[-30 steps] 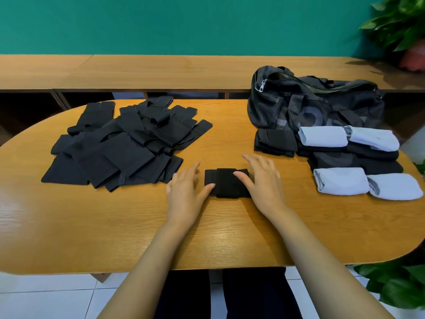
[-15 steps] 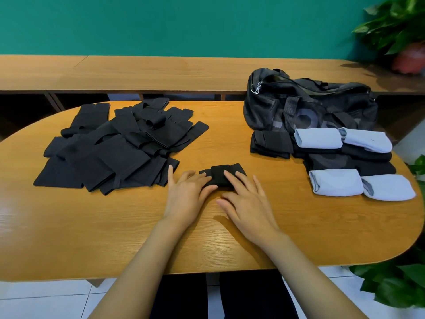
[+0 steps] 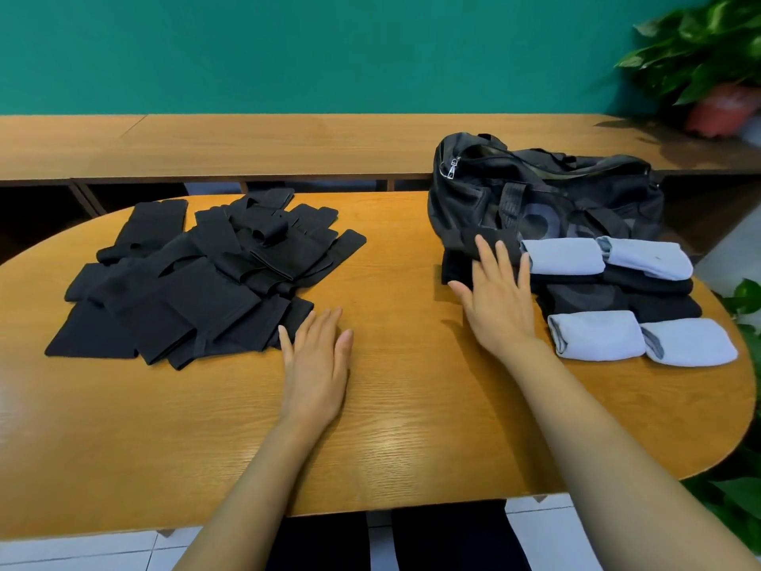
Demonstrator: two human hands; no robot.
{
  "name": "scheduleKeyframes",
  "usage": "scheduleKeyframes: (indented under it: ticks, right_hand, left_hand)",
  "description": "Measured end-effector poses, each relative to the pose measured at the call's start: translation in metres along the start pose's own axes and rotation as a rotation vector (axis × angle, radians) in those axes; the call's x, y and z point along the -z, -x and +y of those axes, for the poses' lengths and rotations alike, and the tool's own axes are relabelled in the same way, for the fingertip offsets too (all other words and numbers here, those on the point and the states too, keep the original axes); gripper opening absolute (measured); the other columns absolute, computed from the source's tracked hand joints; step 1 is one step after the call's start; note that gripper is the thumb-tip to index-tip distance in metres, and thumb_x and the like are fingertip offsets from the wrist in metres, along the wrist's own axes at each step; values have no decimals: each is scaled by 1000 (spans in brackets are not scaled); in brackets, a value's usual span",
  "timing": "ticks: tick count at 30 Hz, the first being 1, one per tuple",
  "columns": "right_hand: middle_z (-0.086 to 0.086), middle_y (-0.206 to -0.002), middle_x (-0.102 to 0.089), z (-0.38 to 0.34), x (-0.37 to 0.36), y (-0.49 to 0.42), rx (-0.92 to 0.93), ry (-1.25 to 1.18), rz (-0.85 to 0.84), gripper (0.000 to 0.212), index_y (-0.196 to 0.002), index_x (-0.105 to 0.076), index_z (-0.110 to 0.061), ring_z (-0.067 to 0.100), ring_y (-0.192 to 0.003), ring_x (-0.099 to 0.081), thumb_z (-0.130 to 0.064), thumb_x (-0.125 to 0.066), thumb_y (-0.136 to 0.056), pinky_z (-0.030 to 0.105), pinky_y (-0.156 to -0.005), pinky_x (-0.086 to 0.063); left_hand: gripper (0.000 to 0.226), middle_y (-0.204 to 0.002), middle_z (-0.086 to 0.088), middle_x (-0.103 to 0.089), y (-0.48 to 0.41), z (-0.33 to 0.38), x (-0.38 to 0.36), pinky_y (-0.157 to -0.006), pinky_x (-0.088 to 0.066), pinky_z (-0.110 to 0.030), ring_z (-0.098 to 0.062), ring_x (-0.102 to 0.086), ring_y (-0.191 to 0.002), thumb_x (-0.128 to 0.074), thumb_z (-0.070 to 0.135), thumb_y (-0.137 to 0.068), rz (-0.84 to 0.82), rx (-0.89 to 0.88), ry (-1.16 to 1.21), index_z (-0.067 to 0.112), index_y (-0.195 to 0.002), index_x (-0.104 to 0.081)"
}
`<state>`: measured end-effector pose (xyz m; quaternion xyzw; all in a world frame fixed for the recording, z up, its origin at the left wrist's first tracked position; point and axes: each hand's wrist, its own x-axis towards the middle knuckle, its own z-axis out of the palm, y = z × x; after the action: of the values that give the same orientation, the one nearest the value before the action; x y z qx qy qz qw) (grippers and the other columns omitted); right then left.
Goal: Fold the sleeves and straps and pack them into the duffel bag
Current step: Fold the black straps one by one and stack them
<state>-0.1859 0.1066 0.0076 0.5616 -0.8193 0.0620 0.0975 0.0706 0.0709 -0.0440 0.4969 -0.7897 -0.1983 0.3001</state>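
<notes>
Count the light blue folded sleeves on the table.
4. By the bag: back-left sleeve, back-right sleeve. Nearer the person: front-left sleeve, front-right sleeve. Any inside the bag would be hidden.

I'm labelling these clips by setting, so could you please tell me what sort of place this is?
Probably an office or meeting room, though I cannot be sure: an oval wooden table, a matching wooden counter along a plain teal wall, and a potted plant in the corner.
</notes>
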Motion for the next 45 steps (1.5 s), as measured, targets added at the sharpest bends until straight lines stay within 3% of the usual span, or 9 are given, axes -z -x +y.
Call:
scheduleKeyframes:
  ticks: [6,11,16,20,24,27,31,37,45]
  right_hand:
    - [0,-165,-2,23,-20,-13,6,16,-56,67,-141,-46,-9,22,-151,6,-55,-19,-101,49,-119,8]
    - [4,-164,-11,28,-21,-13,10,-166,-16,63,-144,-44,-13,21,-151,-2,-53,-22,-101,46,-120,7]
    - [10,-159,-29,26,-15,-11,29,-291,66,42,-116,-59,-19,24,-150,-13,-47,-31,-101,47,-121,-1]
    - [6,-156,-35,2,-7,-1,105,-331,117,36,-116,-61,-20,21,-149,-18,-42,-36,-102,45,-122,-2]
    - [2,-155,-36,-36,-6,13,199,-355,72,41,-128,-58,-21,18,-148,-19,-44,-36,-102,43,-122,3]
    - [0,-156,-35,-65,-12,21,261,-387,21,42,-130,-56,-23,17,-149,-18,-45,-34,-102,42,-121,5]
    - [-1,-156,-35,-96,-23,31,305,-424,-29,43,-131,-55,-24,17,-149,-18,-47,-33,-103,43,-122,6]
    - [-3,-156,-34,-108,-32,39,297,-424,-30,43,-131,-55,-26,16,-149,-17,-48,-31,-103,42,-120,9]
    - [-5,-155,-36,-82,-37,49,213,-371,-59,47,-134,-53,-28,14,-148,-17,-49,-27,-101,44,-121,7]
  left_hand:
    - [80,-149,2,-45,-2,-2,-2,-120,13,-38,-11,-22,-146,-5,63,-93,-20,-1,-3,17,-147,-43]
    - [80,-147,1,-47,-2,-1,-1,-120,14,-38,-11,-24,-145,-5,63,-93,-34,-4,-11,17,-145,-44]
    - [78,-142,2,-51,-1,0,1,-119,16,-36,-12,-28,-144,-5,61,-94,-26,-21,-14,16,-141,-49]
    - [73,-138,3,-55,0,2,5,-120,15,-35,-11,-31,-142,-9,58,-96,15,-31,28,18,-135,-55]
    - [51,-142,-1,-52,1,-8,23,-121,10,-43,-18,-33,-141,-30,48,-101,142,-62,-96,20,-131,-59]
    - [45,-158,-11,-27,-3,-36,49,-115,4,-59,-38,-15,-147,-50,43,-97,223,44,-375,26,-139,-51]
    - [68,-162,-11,18,-6,-70,74,-109,11,-68,-54,14,-141,-37,71,-89,-27,393,-447,49,-151,-19]
    - [74,-163,-9,11,-12,-59,68,-114,3,-65,-54,5,-142,-28,82,-83,-137,429,-394,54,-150,-12]
    - [73,-162,-15,12,-26,18,18,-112,-6,-67,-57,2,-141,-19,80,-88,-280,437,-451,49,-152,-3]
